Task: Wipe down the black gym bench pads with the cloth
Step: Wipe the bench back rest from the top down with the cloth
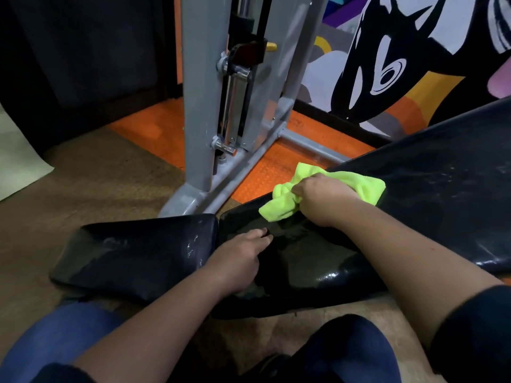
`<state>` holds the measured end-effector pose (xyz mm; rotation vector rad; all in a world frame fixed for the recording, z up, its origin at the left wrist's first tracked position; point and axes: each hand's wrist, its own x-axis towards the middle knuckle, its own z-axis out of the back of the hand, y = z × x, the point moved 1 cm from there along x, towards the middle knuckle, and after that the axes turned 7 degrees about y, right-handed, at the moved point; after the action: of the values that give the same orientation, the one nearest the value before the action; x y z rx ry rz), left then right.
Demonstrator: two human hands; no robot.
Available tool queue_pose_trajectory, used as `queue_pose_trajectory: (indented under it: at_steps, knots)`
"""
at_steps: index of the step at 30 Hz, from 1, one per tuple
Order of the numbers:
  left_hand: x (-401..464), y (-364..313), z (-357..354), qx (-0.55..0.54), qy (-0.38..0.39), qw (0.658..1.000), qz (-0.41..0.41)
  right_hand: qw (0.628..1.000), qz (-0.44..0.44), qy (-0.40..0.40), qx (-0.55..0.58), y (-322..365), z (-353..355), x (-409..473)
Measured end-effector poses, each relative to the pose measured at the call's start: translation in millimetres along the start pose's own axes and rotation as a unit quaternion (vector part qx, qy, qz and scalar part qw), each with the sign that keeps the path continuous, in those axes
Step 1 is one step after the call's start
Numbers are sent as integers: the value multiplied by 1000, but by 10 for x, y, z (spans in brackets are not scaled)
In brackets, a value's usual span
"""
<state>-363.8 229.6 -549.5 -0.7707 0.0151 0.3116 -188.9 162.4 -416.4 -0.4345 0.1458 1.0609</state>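
Observation:
Two black bench pads lie before me: a small seat pad [132,255] at the left and a long back pad [431,189] sloping up to the right. My right hand [323,200] grips a bunched lime-green cloth [362,183] and holds it against the far edge of the long pad's lower end. My left hand [237,261] rests on the near side of that same pad, beside the gap between the pads, with its fingers laid over the surface. Both pads look glossy, with pale streaks.
A grey steel machine frame [199,106] with chrome rods stands just behind the pads on an orange floor mat [154,134]. A painted mural wall [387,64] rises at the back right. Brown matting [91,186] covers the floor at the left. My knees [351,352] sit below the pads.

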Motion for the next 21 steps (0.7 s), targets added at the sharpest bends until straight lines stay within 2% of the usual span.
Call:
queue_pose_trajectory:
  at_steps: [4, 9, 12, 16, 21]
  knots:
    - [9, -12, 14, 2, 7, 1000, 11, 999, -14, -39, -14, 58, 100, 115]
    - [-36, -61, 44, 15, -4, 1000, -8, 1000, 5, -6, -1, 26, 46, 97]
    - [-35, -94, 73, 19, 5, 1000, -2, 999, -19, -35, -6, 89, 105, 205]
    - [-39, -90, 61, 24, 0, 1000, -6, 999, 36, -3, -28, 144, -8, 214]
    - [-28, -72, 38, 37, -5, 999, -20, 1000, -4, -18, -16, 177, 87, 317]
